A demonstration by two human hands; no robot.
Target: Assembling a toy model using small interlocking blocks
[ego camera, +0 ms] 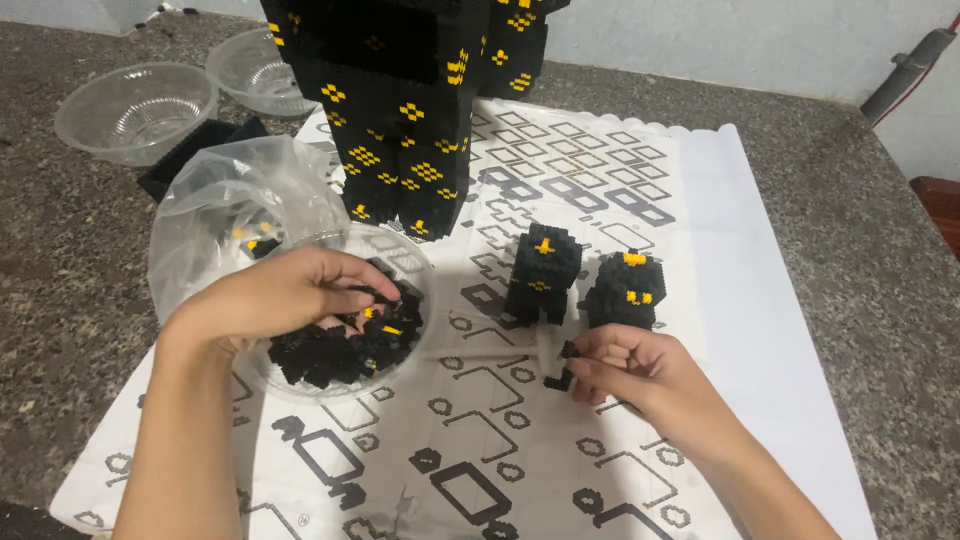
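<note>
A tall black figure of small plastic building bricks with yellow diamond markings (405, 110) stands at the far end of the white printed instruction sheet (700, 230), built up beyond the top of the view, and two small black-and-yellow brick sub-assemblies stand nearer: a squarish one with a yellow cross on top (541, 275) and, just beside it, a rounder one with yellow spots (622, 290). These look finished or nearly so, while the clear plastic bowl (300, 385) holds a good heap of loose black and yellow bricks (345, 350), so by my judgement plenty of building is left. The left hand (285, 295) reaches in from the lower left, forearm slanting up across the sheet's edge, palm down over the bowl, fingers curled into the heap and seemingly pinching at a brick, though which one it grips I cannot tell. The right hand (640, 375) comes in from the lower right, resting low on the sheet just in front of the rounder sub-assembly, thumb and fingers closed on a small black brick piece (563, 368) held at the fingertips. A crumpled clear plastic bag (230, 205) lies behind the bowl, and two empty clear bowls (135, 110) sit on the speckled stone counter (880, 270)
</note>
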